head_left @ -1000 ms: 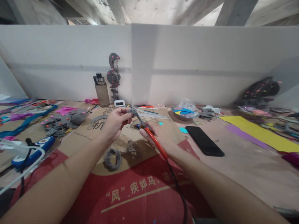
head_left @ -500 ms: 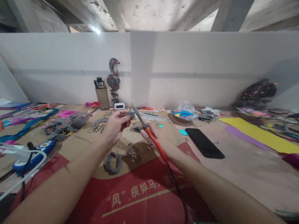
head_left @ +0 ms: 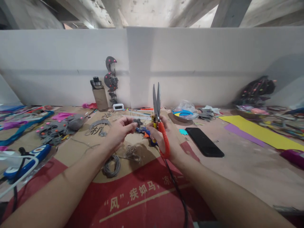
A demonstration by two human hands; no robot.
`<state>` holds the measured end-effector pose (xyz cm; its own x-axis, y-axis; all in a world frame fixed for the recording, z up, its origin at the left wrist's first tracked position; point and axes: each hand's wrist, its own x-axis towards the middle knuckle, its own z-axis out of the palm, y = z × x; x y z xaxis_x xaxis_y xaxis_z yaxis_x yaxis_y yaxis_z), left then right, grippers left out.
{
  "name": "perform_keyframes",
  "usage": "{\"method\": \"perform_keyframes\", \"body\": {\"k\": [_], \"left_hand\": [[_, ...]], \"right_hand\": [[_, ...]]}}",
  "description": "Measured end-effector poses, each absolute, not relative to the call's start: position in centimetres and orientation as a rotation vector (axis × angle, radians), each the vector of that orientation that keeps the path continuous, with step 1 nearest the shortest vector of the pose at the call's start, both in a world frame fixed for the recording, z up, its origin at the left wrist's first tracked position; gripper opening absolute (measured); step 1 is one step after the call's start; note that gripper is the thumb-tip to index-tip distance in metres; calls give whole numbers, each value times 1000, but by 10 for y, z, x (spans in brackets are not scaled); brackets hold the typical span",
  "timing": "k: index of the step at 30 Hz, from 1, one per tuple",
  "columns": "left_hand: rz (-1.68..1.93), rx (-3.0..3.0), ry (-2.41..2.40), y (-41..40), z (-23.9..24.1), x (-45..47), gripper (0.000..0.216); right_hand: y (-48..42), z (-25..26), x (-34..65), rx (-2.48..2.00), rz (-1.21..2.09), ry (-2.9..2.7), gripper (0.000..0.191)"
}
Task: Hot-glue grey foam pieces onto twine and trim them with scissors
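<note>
My left hand (head_left: 122, 131) is closed in a pinch on a small grey piece (head_left: 137, 122), whose details are too fine to make out. Facing it, my right hand (head_left: 163, 136) grips scissors (head_left: 161, 139) with red-orange handles, their blades pointing up and slightly parted. The same hand's fingers are also wrapped round a blue-and-yellow glue gun (head_left: 154, 139), partly hidden, with its front end close to the grey piece. A black cord (head_left: 174, 180) runs down from below this hand. On the cardboard (head_left: 142, 196) under my arms lie a coil of grey cord (head_left: 112, 166) and a looser tangle (head_left: 131, 153).
A black phone (head_left: 204, 142) lies to the right, near yellow paper (head_left: 258, 129). At the back stand a bottle (head_left: 99, 96), a small white clock (head_left: 118, 107) and a bowl (head_left: 185, 118) with plastic. Grey pinned pieces (head_left: 61, 125) and a blue-and-white power strip (head_left: 28, 161) lie left.
My right hand has taken up the glue gun from the cardboard and brought it toward the grey piece. The scissors have swung from leaning left to nearly upright. My left hand keeps its pinch.
</note>
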<state>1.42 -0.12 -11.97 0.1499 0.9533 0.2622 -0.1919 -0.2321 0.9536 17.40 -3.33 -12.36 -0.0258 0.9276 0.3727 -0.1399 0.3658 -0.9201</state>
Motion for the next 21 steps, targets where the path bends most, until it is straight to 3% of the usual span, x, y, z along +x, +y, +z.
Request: {"method": "perform_keyframes", "body": {"k": [11, 21], "left_hand": [[1335, 1432, 786, 1, -125, 13, 16], [1514, 1781, 846, -9, -118, 13, 17]], "right_hand": [[-33, -125, 175, -821, 1007, -1340, 47], [-38, -121, 173, -837, 1033, -1316, 36]]}}
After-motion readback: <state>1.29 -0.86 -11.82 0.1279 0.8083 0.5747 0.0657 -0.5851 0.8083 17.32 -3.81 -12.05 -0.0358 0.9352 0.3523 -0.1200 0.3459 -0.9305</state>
